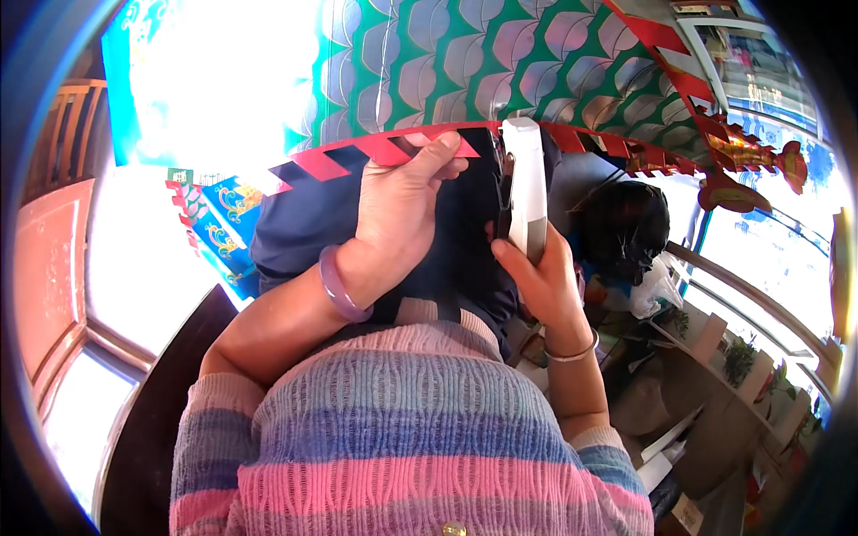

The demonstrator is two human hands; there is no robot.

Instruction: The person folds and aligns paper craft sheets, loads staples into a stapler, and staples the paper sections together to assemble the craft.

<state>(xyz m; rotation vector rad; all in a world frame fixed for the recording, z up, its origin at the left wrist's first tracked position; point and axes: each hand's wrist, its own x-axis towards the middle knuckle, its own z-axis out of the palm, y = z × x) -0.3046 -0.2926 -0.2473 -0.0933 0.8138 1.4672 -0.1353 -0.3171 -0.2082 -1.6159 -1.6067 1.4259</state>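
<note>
A large green sheet with silvery scale shapes spans the top of the view, edged by a red strip cut into slanted tabs. My left hand pinches one red tab between thumb and fingers; a purple bangle circles that wrist. My right hand is wrapped round a white, stapler-like tool, held upright. The tool's head is at the red edge, just right of my left fingertips. Its dark inner side faces left. Dark blue cloth shows beneath both hands.
A black plastic bag lies to the right, with a white bag below it. Red and gold paper pieces hang at upper right. Blue patterned sheets are at left, near a wooden chair. Potted plants stand at right.
</note>
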